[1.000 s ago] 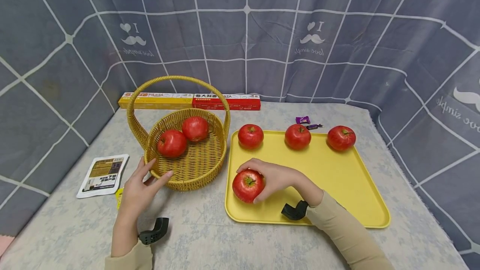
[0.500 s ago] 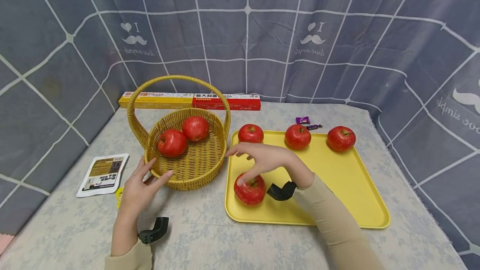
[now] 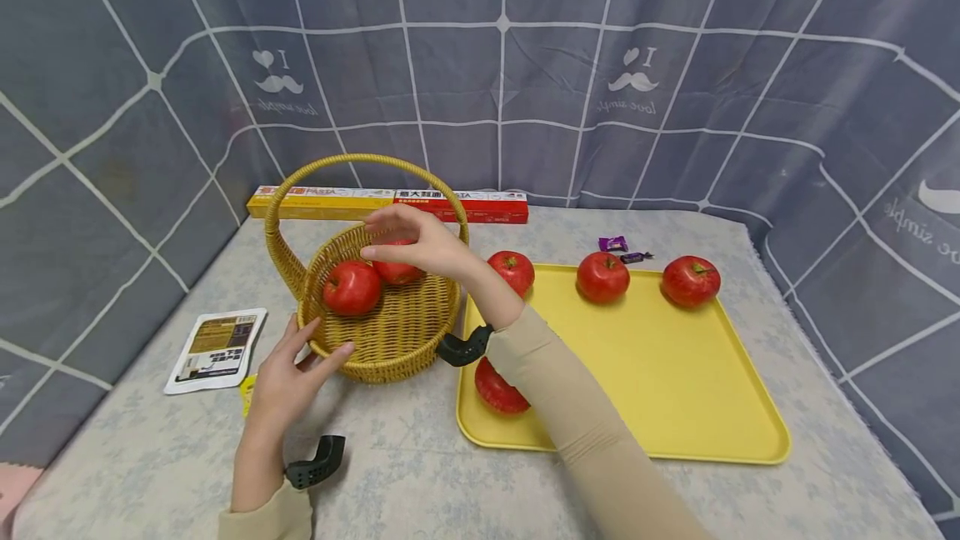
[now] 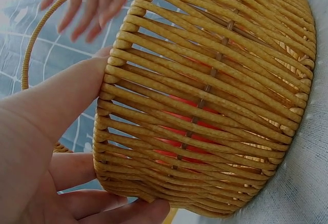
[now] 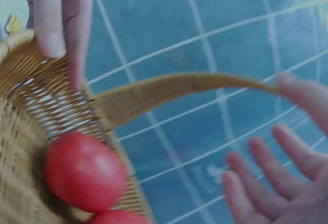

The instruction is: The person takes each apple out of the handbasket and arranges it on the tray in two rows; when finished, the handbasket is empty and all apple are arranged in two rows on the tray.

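Note:
A yellow wicker basket with a tall hoop handle holds two red apples, one partly behind my right hand. At the basket's near-left rim, my left hand grips the edge; in the left wrist view its thumb lies along the rim. My right hand hovers over the basket below the handle, its spread fingers holding nothing. On the yellow tray, another apple lies near the front-left corner, partly hidden by my right sleeve. Several more apples line its far edge.
A yellow pasta box and a red one lie behind the basket. Small purple-wrapped sweets sit beyond the tray. A white packet lies left of the basket, with a small yellow item beside my left hand.
My right hand has let go of the front-left apple on the tray and moved left and away, over the basket. My left hand has stayed at the rim.

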Motion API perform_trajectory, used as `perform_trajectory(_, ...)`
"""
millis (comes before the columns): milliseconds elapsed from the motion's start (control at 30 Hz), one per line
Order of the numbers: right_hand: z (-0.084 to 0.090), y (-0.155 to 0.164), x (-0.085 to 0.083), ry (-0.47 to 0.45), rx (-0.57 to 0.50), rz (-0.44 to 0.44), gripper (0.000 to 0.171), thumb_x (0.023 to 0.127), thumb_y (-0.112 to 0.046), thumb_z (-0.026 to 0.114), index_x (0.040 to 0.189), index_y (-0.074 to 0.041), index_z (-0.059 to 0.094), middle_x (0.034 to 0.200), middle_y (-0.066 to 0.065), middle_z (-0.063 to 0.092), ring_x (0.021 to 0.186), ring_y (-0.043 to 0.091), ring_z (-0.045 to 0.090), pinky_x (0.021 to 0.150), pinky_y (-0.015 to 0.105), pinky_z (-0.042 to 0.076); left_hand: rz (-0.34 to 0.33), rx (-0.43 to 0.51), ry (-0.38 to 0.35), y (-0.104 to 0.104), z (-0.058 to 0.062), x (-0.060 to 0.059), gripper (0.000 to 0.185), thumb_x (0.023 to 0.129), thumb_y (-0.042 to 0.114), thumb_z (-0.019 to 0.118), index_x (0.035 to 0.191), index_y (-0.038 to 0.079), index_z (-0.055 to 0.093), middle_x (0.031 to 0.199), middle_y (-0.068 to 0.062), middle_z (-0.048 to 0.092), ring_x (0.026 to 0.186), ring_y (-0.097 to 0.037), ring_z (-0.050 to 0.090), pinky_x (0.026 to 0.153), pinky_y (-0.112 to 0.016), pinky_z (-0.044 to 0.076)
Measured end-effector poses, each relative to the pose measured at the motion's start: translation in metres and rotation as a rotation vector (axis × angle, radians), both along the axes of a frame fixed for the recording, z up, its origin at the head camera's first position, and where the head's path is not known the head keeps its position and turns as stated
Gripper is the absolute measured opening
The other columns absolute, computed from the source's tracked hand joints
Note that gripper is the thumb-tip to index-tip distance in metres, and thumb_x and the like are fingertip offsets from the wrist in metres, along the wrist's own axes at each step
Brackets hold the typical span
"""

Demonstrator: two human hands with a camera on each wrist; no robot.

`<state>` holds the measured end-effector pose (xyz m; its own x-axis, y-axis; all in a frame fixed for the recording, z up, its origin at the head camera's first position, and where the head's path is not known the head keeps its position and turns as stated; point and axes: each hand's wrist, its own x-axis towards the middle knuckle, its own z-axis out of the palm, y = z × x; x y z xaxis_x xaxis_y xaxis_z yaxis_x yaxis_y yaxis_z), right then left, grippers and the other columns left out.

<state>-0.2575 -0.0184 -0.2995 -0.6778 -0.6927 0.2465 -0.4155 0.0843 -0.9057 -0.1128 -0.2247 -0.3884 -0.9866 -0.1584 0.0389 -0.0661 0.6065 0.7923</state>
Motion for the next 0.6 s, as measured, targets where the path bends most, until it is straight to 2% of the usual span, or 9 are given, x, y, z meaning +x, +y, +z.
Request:
perform_trajectory(167,-0.028,-0.02,-0.014,-0.023,-0.096,-0.193,0.044,0.085,-0.023,0.07,0.125,-0.009,0.056,0.121,0.004,0.059,0.108,0.008,0.056,0.092,0.022,0.046,0.001,0.002,-0.004,0.001,-0.002,0.001,0.085,0.084,0.05,0.065,0.144,-0.001,0.033,0.154,-0.022,0.007,0.134,-0.036,0.03,0.098,-0.044,0.043)
perform_trajectory(333,-0.054,-0.028,-0.021,-0.078,-0.138,-0.368,0.047,0.084,-0.03,0.072,0.124,-0.015,0.055,0.126,0.004,0.056,0.113,0.016,0.053,0.095,0.029,0.046,-0.004,0.005,0.008,0.001,-0.001,0.001,0.084,0.085,0.049,0.065,0.144,-0.001,0.033,0.154,-0.021,0.008,0.133,-0.035,0.033,0.097,-0.043,0.043)
perform_trajectory(467,-0.064,-0.032,-0.024,-0.095,-0.062,-0.43,0.058,0.082,-0.037,0.073,0.131,-0.016,0.049,0.134,0.003,0.047,0.123,0.023,0.045,0.101,0.038,0.042,-0.001,0.004,0.017,0.001,-0.001,0.001,0.084,0.085,0.049,0.065,0.144,-0.002,0.034,0.154,-0.022,0.009,0.132,-0.035,0.034,0.097,-0.043,0.043)
perform_trajectory(600,-0.069,-0.034,-0.027,-0.117,0.089,-0.438,0.075,0.079,-0.043,0.073,0.141,-0.019,0.039,0.143,0.002,0.037,0.126,0.022,0.041,0.101,0.039,0.041,0.008,-0.001,0.019,0.0,0.0,0.0,0.083,0.084,0.048,0.066,0.144,-0.001,0.034,0.153,-0.022,0.01,0.132,-0.036,0.034,0.097,-0.043,0.044)
